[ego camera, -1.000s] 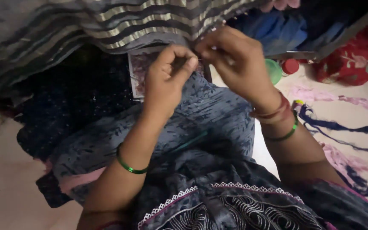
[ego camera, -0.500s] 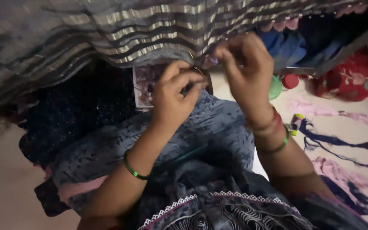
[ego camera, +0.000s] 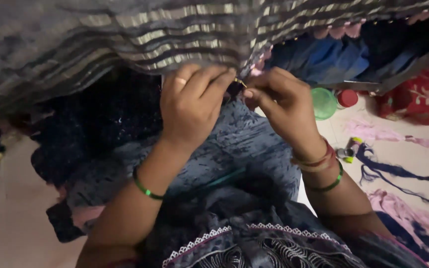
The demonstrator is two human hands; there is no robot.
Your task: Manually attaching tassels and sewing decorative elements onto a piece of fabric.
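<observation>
Striped grey fabric (ego camera: 125,39) with metallic bands hangs across the top of your view, and its pink scalloped edge (ego camera: 261,62) sits right where your two hands meet. Your left hand (ego camera: 192,106) is pinched shut on that edge, thumb and forefinger pressed together, wrist bent upward from a forearm wearing a green bangle (ego camera: 145,188). Your right hand (ego camera: 284,101) is also closed to a narrow pinch, on what looks like a small golden needle or pin (ego camera: 241,82) between the hands; it is too small to tell for certain.

Risks, as a judgement: the point sits very near your left fingertips, so a push made while the cloth is slack could prick you. If the left pinch loosens, the weight of the draped fabric may drag the edge away and misplace the stitch. Loose blue threads (ego camera: 398,171) and pink threads (ego camera: 398,208) lie on the floor to your right, near a small spool (ego camera: 349,149), well apart from your hands but liable to tangle if pulled in.
</observation>
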